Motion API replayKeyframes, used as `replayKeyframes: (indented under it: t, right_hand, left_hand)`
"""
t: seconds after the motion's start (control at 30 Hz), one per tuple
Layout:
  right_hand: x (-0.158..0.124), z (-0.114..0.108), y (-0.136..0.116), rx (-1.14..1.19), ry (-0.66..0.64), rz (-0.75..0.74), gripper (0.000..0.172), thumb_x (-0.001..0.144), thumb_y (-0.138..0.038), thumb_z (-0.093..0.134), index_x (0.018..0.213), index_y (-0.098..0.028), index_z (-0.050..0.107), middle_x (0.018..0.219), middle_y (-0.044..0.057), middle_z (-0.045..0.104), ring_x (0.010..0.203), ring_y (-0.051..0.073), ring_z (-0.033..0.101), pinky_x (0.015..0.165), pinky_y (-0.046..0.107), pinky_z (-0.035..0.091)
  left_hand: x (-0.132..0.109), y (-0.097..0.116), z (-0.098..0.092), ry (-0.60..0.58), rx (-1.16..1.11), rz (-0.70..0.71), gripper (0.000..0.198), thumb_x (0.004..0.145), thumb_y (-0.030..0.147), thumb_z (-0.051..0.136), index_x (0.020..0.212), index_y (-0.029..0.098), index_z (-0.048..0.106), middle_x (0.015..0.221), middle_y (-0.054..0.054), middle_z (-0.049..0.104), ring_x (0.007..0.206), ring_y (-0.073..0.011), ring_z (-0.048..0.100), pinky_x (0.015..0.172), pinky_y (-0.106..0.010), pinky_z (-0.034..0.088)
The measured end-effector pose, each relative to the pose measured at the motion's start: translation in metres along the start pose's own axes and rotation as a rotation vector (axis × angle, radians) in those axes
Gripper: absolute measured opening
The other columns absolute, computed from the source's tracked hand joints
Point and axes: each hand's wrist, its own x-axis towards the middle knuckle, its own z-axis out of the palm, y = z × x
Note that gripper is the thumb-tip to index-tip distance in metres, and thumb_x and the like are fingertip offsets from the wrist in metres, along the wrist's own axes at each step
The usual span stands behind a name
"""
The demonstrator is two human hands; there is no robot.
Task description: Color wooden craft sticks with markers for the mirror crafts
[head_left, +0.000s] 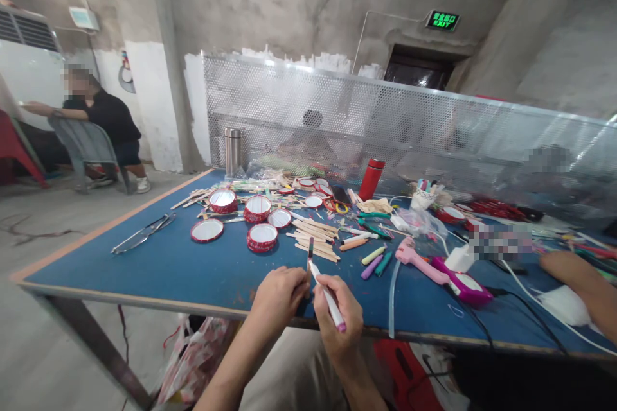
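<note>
My left hand (282, 292) is closed around the lower end of a craft stick (311, 249), which stands upright above the front edge of the table. The upper part of the stick looks dark. In my right hand (341, 318) is a white marker (329, 300) with a purple end, its tip up against the stick. Just beyond my hands lies a spread of plain craft sticks (315, 237). Markers in green, purple and teal (384, 263) rest to the right of them. Red-rimmed round mirrors (263, 236) sit farther left, some of them stacked.
A pink glue gun (419, 262) and a magenta device (465, 282) with cables lie at right. Metal tongs (143, 233) are at left. A red bottle (371, 180) and a steel flask (232, 151) stand before a perforated metal screen (289, 109). A co-worker's arm (583, 289) reaches in.
</note>
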Motion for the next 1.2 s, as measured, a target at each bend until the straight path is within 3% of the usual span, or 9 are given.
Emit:
replayKeyframes:
  t: [0.67,0.9,1.2]
  right_hand:
    - [-0.0017,0.0016,-0.0003,-0.046,0.089,0.033,0.013,0.089,-0.016,0.05,0.094,-0.02,0.06,0.075,0.0,0.065,0.063,0.012,0.064,0.06,0.022,0.052]
    - [0.0002,0.0012,-0.0007,-0.049,0.037,-0.01,0.013,0.088,-0.015,0.051,0.095,-0.02,0.06,0.077,0.0,0.066,0.065,0.013,0.065,0.061,0.022,0.052]
    - [-0.0042,0.0014,0.0026,-0.044,0.071,0.028,0.013,0.088,-0.018,0.052,0.097,-0.019,0.061,0.078,0.002,0.068,0.066,0.015,0.067,0.059,0.024,0.054]
  left_hand:
    - [0.0019,-0.0003,0.0008,0.015,-0.005,-0.006,0.018,0.091,0.022,0.051,0.077,0.019,0.061,0.078,-0.003,0.069,0.08,-0.019,0.061,0.068,-0.026,0.038]
    - [0.0013,0.0014,-0.0006,0.001,-0.017,-0.009,0.017,0.092,0.021,0.051,0.079,0.019,0.062,0.08,-0.003,0.069,0.081,-0.0186,0.061,0.069,-0.026,0.039]
    - [0.0026,0.0011,-0.0013,-0.005,-0.023,-0.015,0.02,0.092,0.021,0.05,0.075,0.019,0.06,0.077,-0.003,0.068,0.078,-0.0177,0.061,0.068,-0.025,0.038]
